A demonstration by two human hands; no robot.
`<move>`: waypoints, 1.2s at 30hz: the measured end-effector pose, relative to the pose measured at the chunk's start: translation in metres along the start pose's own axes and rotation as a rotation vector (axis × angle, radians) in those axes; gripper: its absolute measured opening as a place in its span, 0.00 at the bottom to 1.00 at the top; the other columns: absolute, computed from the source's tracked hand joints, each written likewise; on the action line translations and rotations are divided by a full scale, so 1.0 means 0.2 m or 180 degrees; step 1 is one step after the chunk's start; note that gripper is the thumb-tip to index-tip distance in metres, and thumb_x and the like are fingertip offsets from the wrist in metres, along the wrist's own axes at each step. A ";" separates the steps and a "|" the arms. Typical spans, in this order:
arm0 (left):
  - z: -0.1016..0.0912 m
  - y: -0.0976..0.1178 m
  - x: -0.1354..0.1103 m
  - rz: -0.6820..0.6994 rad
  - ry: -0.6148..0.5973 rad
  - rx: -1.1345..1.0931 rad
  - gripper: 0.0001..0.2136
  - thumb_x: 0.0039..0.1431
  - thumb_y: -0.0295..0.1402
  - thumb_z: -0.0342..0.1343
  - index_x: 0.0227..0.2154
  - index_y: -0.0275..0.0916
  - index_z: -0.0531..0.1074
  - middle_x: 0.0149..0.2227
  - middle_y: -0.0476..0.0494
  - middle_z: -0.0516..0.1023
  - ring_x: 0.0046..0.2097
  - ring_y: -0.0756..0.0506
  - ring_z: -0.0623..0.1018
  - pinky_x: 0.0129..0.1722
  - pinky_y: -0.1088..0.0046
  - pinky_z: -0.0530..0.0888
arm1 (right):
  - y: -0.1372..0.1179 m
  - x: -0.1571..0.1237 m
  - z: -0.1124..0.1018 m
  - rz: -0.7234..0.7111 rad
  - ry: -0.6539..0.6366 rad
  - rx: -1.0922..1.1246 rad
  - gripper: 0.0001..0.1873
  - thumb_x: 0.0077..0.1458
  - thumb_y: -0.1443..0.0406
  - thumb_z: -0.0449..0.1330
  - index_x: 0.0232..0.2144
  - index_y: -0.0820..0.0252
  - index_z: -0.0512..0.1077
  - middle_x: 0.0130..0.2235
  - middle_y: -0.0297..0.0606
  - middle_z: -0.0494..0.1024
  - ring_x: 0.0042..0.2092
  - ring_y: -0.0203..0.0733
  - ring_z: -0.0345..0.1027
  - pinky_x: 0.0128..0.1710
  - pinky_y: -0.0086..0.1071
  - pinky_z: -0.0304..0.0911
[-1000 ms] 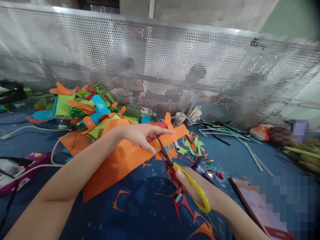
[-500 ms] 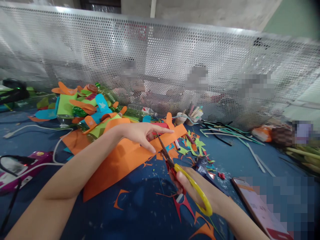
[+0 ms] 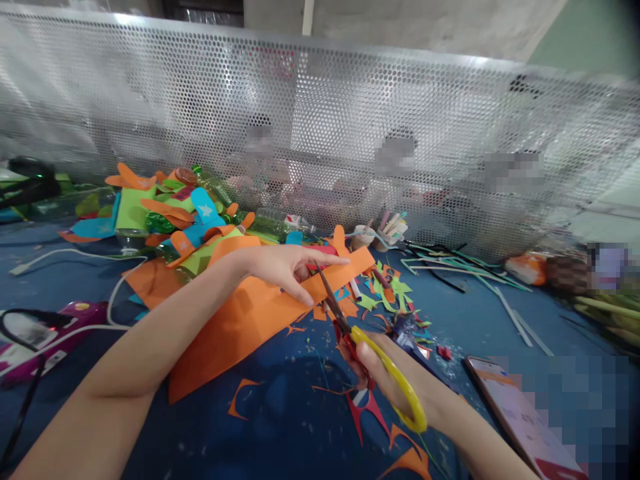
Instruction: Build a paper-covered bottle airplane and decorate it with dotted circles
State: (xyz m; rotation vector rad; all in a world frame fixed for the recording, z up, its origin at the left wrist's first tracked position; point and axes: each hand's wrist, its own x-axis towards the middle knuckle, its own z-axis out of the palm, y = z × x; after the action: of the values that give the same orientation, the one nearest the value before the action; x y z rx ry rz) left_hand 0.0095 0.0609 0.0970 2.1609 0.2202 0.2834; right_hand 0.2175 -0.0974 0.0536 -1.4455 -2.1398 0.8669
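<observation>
My left hand (image 3: pixel 281 267) lies on a large orange paper sheet (image 3: pixel 240 327), gripping it. The index finger stretches along a strip at the sheet's far right end, the thumb is at its near edge, and the other fingers are curled and partly hidden. My right hand (image 3: pixel 373 360) is closed on scissors (image 3: pixel 387 373) with a yellow and a red handle. Their dark blades point up and left, across the paper just right of my left thumb. Around the blades lie small orange, green and blue paper scraps (image 3: pixel 395 290).
Plastic bottles wrapped in coloured paper (image 3: pixel 135 207) pile up at the left back. Cups of markers (image 3: pixel 393 230) stand before a perforated metal screen (image 3: pixel 325 120), people blurred behind it. A phone (image 3: pixel 520 413) lies at right, a purple power strip (image 3: pixel 60 333) with cables at left.
The scissors and my right hand have shifted very slightly. My left hand and the orange sheet keep almost the same place; the whole view has drifted a little.
</observation>
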 end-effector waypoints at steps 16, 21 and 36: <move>-0.01 0.03 0.01 -0.0316 -0.0165 -0.0161 0.43 0.44 0.32 0.67 0.62 0.49 0.52 0.47 0.43 0.73 0.28 0.52 0.73 0.25 0.78 0.63 | 0.05 0.01 0.03 -0.0155 0.0135 0.0232 0.28 0.60 0.44 0.37 0.22 0.57 0.58 0.20 0.31 0.62 0.21 0.34 0.53 0.22 0.29 0.51; -0.01 0.02 0.00 -0.0374 -0.0233 -0.0111 0.45 0.44 0.31 0.67 0.63 0.48 0.49 0.41 0.45 0.75 0.20 0.56 0.63 0.19 0.79 0.55 | 0.03 0.01 0.03 -0.0139 0.0222 0.0269 0.29 0.59 0.42 0.38 0.22 0.56 0.58 0.19 0.30 0.61 0.22 0.35 0.54 0.22 0.29 0.51; -0.01 -0.03 0.01 -0.0198 -0.0169 -0.0458 0.44 0.43 0.33 0.67 0.62 0.45 0.51 0.63 0.38 0.56 0.44 0.46 0.75 0.31 0.78 0.67 | 0.02 0.00 0.03 0.0026 0.0280 0.0402 0.28 0.58 0.43 0.41 0.20 0.57 0.57 0.17 0.29 0.58 0.22 0.33 0.52 0.21 0.27 0.51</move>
State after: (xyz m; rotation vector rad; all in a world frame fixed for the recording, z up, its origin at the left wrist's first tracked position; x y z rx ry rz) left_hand 0.0116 0.0655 0.0938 2.0128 0.2293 0.1999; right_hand 0.2164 -0.0972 0.0459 -1.4037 -1.9798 0.9071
